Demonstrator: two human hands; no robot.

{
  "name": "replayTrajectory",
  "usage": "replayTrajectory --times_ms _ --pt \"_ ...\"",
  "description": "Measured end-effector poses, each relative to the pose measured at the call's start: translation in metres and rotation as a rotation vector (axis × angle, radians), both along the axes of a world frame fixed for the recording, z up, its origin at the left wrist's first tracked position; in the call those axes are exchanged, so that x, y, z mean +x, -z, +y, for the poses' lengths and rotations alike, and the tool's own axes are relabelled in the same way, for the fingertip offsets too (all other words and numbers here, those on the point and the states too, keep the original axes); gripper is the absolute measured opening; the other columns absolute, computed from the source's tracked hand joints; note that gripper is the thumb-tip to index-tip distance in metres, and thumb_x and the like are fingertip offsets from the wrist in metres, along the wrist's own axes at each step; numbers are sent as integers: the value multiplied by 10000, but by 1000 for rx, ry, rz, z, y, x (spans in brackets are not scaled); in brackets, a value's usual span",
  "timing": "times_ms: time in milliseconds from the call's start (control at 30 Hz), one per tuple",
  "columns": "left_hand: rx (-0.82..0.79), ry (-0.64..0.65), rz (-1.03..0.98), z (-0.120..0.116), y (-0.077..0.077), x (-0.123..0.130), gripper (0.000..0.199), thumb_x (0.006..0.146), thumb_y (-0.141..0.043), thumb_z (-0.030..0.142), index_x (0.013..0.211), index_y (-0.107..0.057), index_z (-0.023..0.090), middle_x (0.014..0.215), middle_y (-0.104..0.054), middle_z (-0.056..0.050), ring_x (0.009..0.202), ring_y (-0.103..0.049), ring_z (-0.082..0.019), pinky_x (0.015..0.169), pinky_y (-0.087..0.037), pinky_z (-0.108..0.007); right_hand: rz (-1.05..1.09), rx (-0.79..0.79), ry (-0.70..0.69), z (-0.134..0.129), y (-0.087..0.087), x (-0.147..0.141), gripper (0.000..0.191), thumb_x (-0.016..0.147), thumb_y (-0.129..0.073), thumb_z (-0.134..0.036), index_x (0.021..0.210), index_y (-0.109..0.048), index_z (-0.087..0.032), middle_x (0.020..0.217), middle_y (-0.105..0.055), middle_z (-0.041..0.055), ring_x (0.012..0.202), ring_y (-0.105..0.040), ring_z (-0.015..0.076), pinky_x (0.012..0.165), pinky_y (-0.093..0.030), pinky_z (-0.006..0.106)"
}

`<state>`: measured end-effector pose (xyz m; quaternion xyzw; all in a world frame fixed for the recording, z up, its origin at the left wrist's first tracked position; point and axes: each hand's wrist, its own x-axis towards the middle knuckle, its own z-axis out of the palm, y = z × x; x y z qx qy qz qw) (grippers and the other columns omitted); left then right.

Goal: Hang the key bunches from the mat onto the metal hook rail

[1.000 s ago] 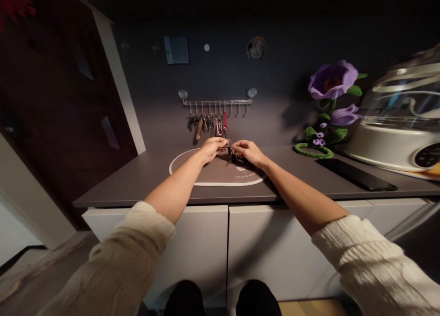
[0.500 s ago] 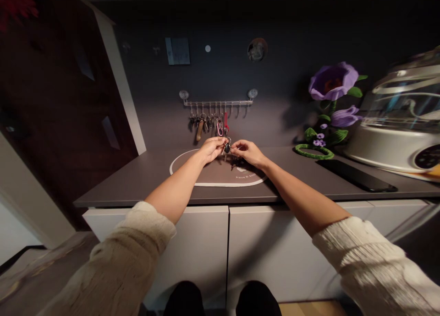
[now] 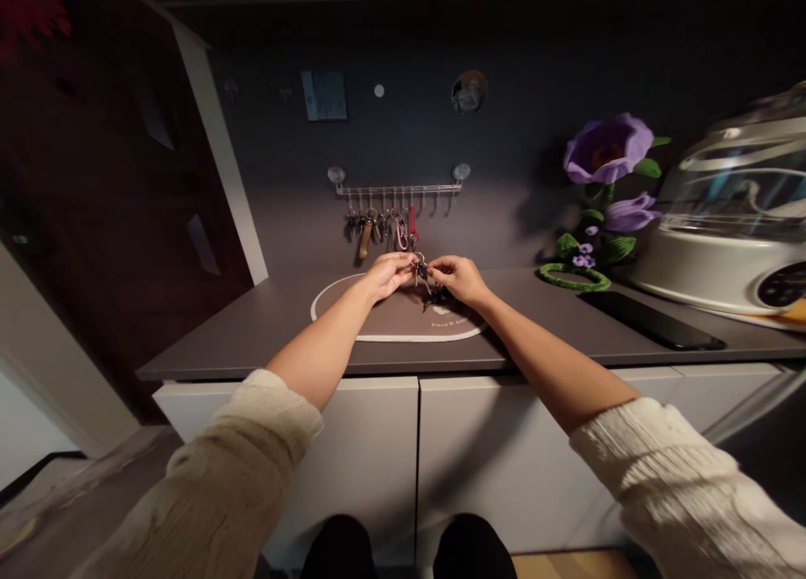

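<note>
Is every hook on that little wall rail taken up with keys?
No: the keys hang bunched on the left part of the hook rail, while the hooks toward its right end are bare.

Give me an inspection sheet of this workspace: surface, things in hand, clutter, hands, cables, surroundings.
Surface: dark counter over white cabinet doors; an oval mat with a white rim lies on it.
Things in hand: a key bunch, held between both hands above the mat.
Clutter: black phone, green ring, purple flower, white appliance.
Hands: left hand and right hand both pinch the keys; the grip is too small to detail.
Cables: nothing seen.
Surroundings: hook rail on the wall with several key sets hung on it; dark wood panel to the left.
</note>
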<state>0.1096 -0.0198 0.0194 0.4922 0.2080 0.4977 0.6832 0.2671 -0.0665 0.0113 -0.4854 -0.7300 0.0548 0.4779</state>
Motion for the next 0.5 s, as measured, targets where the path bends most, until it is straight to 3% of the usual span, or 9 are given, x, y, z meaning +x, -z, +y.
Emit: replayTrajectory --times_ms 200,500 --pt "-27 -39 30 5 2 -2 142 735 -477 6 662 -570 85 644 -595 -41 626 -568 -85 771 -481 -310 120 -22 -65 3 -1 2 249 705 -558 -367 789 -623 -141 751 -624 30 649 -517 103 640 -406 230" --pt "-22 -46 230 -1 7 3 67 688 -565 42 654 -576 100 639 -594 -37 600 -568 -97 764 -472 -354 423 -223 -250 7 1 3 295 659 -608 -423 754 -559 -148 718 -583 -3 620 -495 82 629 -415 227"
